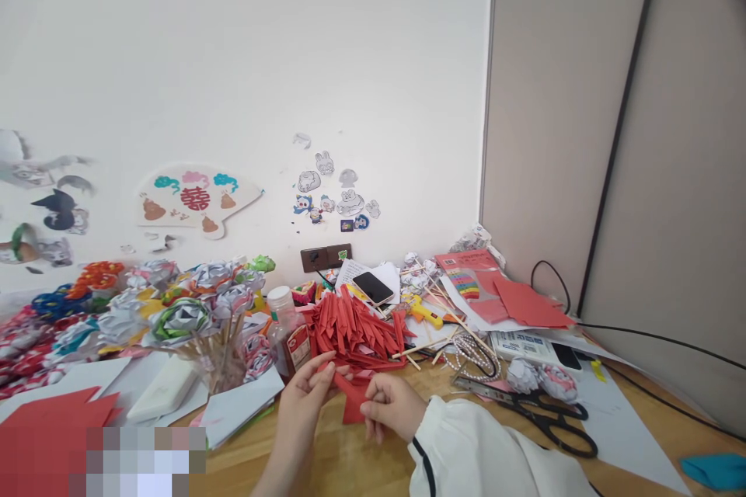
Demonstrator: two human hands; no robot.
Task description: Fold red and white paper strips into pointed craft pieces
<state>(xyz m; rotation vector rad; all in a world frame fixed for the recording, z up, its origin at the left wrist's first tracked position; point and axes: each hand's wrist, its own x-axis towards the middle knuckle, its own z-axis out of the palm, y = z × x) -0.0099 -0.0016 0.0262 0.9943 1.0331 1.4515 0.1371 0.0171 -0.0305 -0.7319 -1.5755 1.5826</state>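
Note:
A piece of red paper (353, 402) is stretched between my two hands, just above the wooden tabletop near its front. My left hand (308, 396) pinches the paper's upper left end between thumb and fingers. On its right side, my right hand (389, 405) grips the paper with thumb and bent fingers. Directly behind the hands lies a heap of folded red paper strips (355, 330). A glass bottle with a white cap (285, 334) stands just left of that heap.
Paper flowers on sticks (192, 318) crowd the left. Black-handled scissors (548, 411), a bead string (475, 357) and crumpled paper balls (524, 375) lie to the right. A phone (373, 287), a yellow glue gun (424, 312) and red sheets (528, 303) are at the back.

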